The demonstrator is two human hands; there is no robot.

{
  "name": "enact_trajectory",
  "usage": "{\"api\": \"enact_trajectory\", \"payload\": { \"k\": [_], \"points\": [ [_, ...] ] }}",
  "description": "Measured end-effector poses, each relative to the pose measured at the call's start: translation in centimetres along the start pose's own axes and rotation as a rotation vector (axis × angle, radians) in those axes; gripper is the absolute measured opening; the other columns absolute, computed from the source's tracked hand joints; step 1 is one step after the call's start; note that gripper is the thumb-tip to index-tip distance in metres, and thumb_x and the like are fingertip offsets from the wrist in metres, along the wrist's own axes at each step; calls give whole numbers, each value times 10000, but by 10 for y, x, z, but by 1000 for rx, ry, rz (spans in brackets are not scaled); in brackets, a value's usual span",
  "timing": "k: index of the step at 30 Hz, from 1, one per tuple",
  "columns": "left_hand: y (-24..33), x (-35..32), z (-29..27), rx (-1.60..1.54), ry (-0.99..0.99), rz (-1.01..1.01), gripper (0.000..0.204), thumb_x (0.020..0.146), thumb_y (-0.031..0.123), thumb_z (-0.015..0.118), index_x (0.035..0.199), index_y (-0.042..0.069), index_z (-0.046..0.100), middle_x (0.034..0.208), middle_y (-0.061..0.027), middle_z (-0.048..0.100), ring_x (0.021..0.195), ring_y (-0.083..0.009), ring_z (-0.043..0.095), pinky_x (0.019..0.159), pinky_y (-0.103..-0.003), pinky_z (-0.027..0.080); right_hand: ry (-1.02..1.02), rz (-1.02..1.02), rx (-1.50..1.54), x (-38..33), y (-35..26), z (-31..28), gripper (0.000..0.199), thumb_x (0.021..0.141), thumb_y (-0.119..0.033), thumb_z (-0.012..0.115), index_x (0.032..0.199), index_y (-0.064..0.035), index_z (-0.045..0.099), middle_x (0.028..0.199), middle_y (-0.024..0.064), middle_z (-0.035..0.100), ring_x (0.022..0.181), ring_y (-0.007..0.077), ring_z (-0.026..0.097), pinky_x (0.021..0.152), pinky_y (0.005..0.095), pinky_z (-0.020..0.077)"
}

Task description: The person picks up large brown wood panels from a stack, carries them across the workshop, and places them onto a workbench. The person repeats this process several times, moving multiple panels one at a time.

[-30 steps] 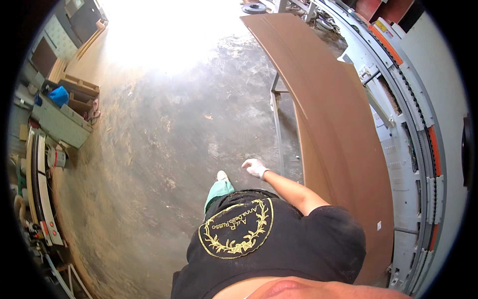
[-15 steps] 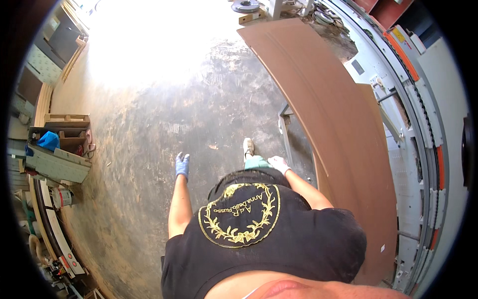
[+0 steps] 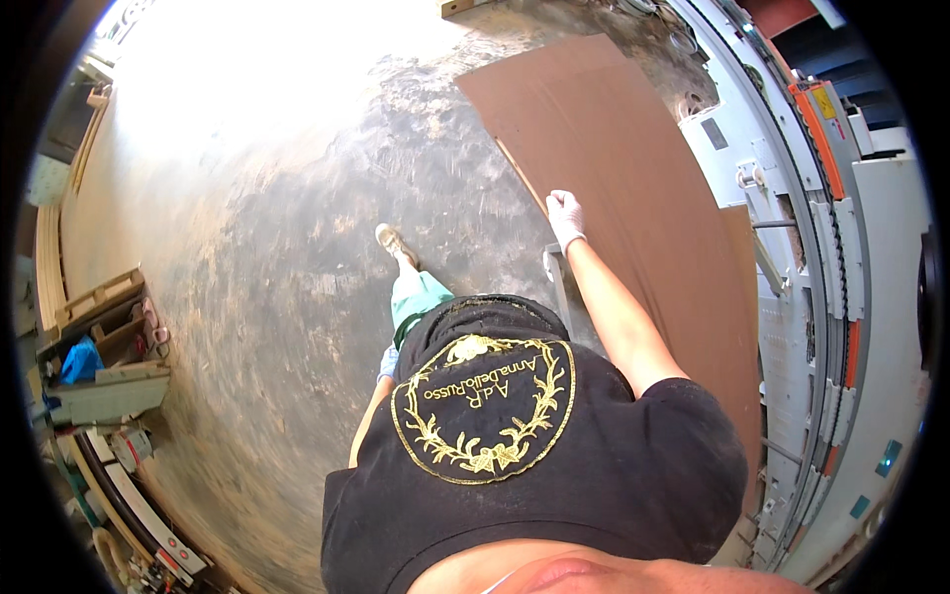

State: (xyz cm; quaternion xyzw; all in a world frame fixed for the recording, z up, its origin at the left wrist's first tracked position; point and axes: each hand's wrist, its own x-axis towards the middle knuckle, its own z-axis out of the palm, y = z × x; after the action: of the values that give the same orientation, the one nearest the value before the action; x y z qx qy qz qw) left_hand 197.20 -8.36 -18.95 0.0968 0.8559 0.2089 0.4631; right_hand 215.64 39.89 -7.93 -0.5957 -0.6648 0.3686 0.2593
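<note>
White glove is worn on the right hand (image 3: 566, 218), which is laid on the near edge of a big brown board (image 3: 633, 208), fingers curled over it. The board is stretched out past the hand and to its right, beside a grey machine frame (image 3: 792, 247). The left hand (image 3: 388, 363), in a blue glove, is hung low by the black shirt (image 3: 534, 445); its grip cannot be told. Dusty concrete floor (image 3: 277, 218) is seen left of both hands.

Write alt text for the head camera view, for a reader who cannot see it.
Seen from above, a person's white-gloved right hand rests on the edge of a large brown board lying beside a grey machine frame. The blue-gloved left hand hangs by the hip above a dusty concrete floor.
</note>
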Motion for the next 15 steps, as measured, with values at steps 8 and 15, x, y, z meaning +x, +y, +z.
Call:
{"api": "enact_trajectory", "payload": {
  "k": [8, 15],
  "points": [
    [104, 197, -163, -189, 35, 94, 372, 889, 320, 511, 1125, 34, 543, 1103, -141, 589, 1020, -247, 539, 891, -346, 413, 154, 349, -171, 35, -26, 35, 224, 775, -309, 597, 845, -103, 647, 825, 114, 658, 773, 235, 633, 702, 337, 483],
    [266, 295, -330, 33, 43, 160, 517, 862, 336, 573, 1240, 8, 443, 1206, -139, 533, 1091, -231, 504, 939, -334, 385, 184, 676, -509, 54, -81, 39, 417, 783, -490, 541, 842, -90, 643, 874, 150, 647, 833, 327, 616, 721, 418, 474]
  ]
}}
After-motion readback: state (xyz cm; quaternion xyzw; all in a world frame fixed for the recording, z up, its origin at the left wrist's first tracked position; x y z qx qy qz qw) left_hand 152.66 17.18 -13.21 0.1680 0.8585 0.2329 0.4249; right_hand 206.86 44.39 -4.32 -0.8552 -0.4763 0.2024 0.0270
